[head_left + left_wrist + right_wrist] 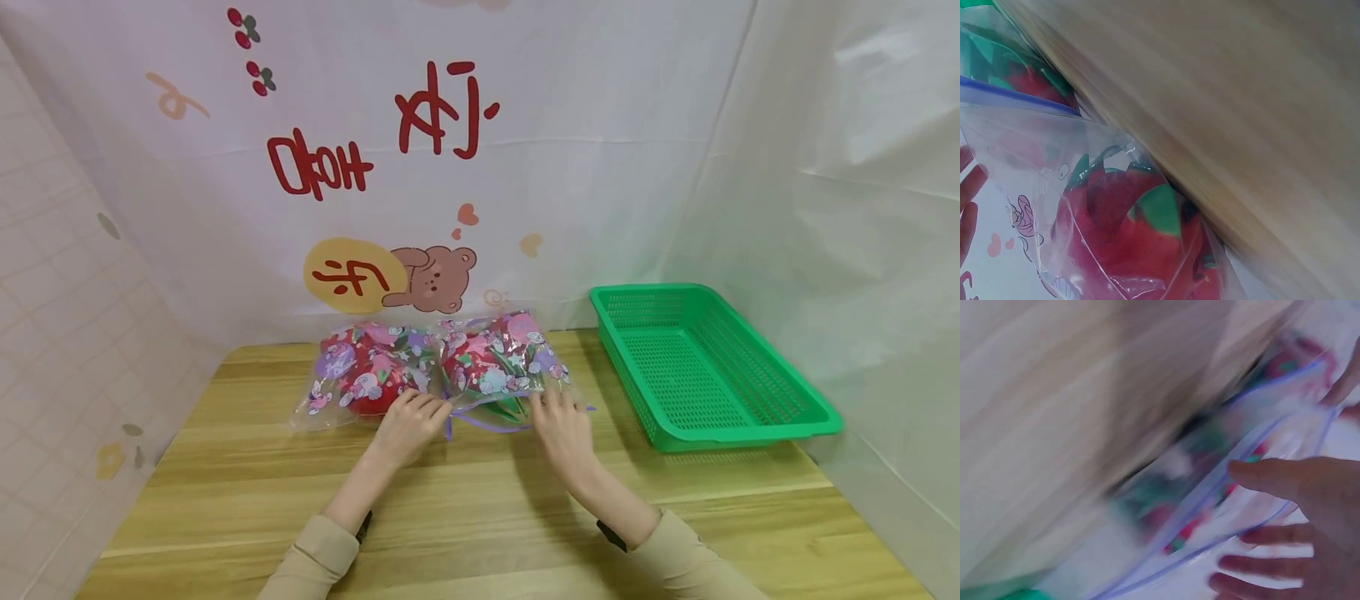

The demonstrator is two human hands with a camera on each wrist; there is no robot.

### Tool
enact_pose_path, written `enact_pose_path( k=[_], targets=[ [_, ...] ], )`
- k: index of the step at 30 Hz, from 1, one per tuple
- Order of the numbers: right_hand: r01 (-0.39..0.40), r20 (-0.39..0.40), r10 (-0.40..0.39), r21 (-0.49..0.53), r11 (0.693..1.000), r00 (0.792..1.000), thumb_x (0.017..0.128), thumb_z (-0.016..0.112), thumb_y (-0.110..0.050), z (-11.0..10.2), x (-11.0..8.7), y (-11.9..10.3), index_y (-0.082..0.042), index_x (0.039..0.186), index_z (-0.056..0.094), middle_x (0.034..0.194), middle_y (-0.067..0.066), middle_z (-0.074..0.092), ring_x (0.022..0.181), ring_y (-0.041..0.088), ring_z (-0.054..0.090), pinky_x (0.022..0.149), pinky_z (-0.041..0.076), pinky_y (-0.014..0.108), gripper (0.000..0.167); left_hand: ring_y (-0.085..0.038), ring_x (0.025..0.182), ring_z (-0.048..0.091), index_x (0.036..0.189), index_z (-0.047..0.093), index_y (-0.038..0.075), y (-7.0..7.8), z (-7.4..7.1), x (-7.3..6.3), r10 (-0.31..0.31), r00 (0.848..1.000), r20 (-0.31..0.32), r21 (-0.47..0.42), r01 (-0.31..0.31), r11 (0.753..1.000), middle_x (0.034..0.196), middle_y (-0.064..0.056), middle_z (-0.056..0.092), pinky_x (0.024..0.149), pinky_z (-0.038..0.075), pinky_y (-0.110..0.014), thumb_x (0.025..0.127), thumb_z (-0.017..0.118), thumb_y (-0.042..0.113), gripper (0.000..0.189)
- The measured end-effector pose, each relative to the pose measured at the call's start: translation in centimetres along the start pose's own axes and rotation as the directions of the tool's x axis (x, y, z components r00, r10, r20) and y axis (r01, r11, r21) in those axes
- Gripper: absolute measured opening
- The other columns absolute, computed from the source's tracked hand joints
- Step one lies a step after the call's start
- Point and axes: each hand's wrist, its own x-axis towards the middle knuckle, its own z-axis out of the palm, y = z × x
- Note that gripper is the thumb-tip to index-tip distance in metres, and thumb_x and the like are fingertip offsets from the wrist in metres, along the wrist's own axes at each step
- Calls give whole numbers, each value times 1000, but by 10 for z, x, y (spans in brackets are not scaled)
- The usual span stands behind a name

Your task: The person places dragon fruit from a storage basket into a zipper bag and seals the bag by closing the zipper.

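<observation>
Two clear zip bags with cartoon prints lie side by side. The left zip bag point(378, 371) holds bulky red things point(1141, 231) with green leaf-like parts; their kind is unclear through the plastic. Purple strips edge the parted mouth of the right zip bag point(498, 358), which has red and green contents. My left hand point(408, 427) lies between the bags, its fingertips pinching the near left corner of the right bag's mouth. At the other end of that mouth is my right hand point(564, 432), fingers spread and thumb point(1266, 475) over the strip.
A green plastic basket point(637, 392) with perforated walls stands on the right of the wooden table point(465, 517). Behind the bags hangs a white printed cloth point(570, 167), and pale sheeting point(862, 250) rises along the right side.
</observation>
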Motion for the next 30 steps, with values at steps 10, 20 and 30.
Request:
enact_pose_path(
  k=[10,20,30],
  targets=[
    [270,-183,-243,140,953,952,65,84,-42,0,26,-53,-14,103,68,98,3,70,92,23,64,77,55,32,51,-16,70,69,77,65,10,1,1,-1,-41,999,-5,-12,41,999,75,0,73,65,54,-28,74,73,17,11],
    [401,-320,-367,47,915,874,83,67,-22,14,36,-64,-16,90,70,83,-5,69,81,13,63,75,53,27,9,-15,78,68,80,66,10,1,-2,-1,-11,1000,14,-8,11,1000,79,0,73,73,54,-31,70,77,9,15],
    [442,-372,-402,24,897,836,88,63,-20,19,38,-65,-14,88,72,81,-4,72,76,11,63,69,51,23,11,-15,78,67,77,66,10,0,-2,0,-2,1000,-21,-23,2,1000,78,0,73,76,52,-33,87,54,10,16]
  ],
)
